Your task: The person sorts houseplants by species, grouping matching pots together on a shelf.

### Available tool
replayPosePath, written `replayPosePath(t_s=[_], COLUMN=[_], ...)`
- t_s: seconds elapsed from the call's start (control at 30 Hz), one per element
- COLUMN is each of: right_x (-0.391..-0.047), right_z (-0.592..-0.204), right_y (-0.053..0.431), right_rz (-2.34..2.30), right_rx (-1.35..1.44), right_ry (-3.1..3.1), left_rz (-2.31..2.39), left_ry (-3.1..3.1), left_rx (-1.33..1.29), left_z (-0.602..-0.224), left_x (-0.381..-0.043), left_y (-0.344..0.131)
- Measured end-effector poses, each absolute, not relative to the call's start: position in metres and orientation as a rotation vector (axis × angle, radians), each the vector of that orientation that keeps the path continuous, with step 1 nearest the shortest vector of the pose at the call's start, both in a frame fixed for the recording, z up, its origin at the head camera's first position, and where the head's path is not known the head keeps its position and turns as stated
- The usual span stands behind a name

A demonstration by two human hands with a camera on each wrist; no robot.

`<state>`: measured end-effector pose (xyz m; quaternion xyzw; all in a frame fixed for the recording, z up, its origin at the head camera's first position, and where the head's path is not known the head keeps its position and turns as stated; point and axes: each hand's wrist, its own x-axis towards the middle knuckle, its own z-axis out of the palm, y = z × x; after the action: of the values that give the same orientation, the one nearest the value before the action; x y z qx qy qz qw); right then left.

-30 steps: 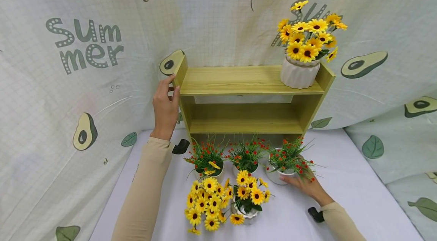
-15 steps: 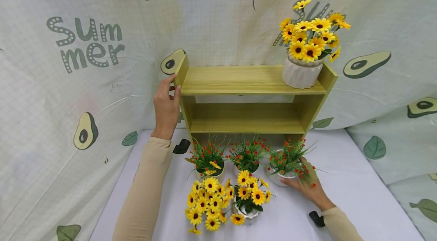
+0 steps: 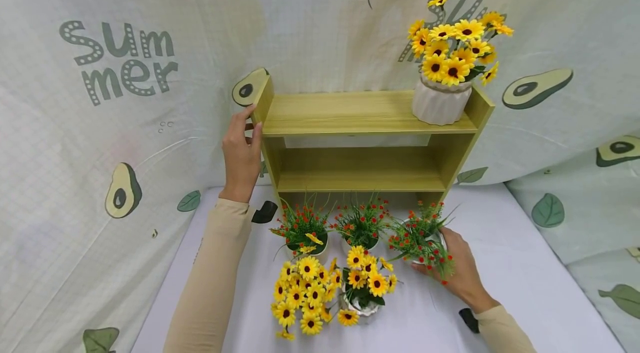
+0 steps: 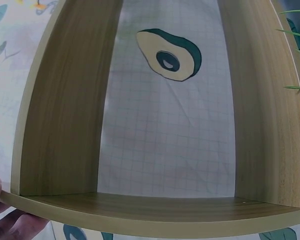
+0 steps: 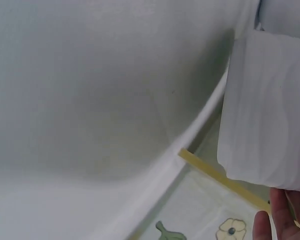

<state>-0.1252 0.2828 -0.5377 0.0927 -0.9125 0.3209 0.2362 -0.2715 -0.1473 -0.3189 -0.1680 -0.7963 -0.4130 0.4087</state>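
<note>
My left hand [image 3: 240,153] holds the upper left side panel of a small wooden shelf [image 3: 345,111]; in the left wrist view its fingers [image 4: 22,225] lie at the panel's edge. On the right, my right hand [image 3: 462,269] grips a white pot with a red-flowered green plant [image 3: 417,239], in front of the shelf. The plant leans toward me and largely covers the pot. In the right wrist view that white ribbed pot [image 5: 270,110] shows at the right, with fingertips [image 5: 280,205] at its lower end. Whether it touches the table cannot be told.
A yellow sunflower pot [image 3: 440,100] stands at the shelf top's right end. Two more red-flowered plants, left [image 3: 305,233] and middle [image 3: 364,225], stand before the shelf. Nearer are two sunflower plants, left [image 3: 305,297] and right [image 3: 367,286]. A printed cloth [image 3: 125,136] hangs behind.
My right hand has shifted slightly right with the red-flowered pot, whose plant now leans more toward me. The left hand stays on the shelf. The head view has shifted slightly.
</note>
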Motion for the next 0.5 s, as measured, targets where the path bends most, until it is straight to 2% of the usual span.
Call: replayPosePath(t_s=[0.5], right_x=[-0.118], right_z=[-0.51], right_y=[0.287], right_rz=[0.711], right_rx=[0.418], right_ry=[-2.34], left_rz=[-1.044], left_ry=[-2.01], left_rx=[-0.414], left_z=[-0.317], left_x=[-0.27], left_y=[-0.147])
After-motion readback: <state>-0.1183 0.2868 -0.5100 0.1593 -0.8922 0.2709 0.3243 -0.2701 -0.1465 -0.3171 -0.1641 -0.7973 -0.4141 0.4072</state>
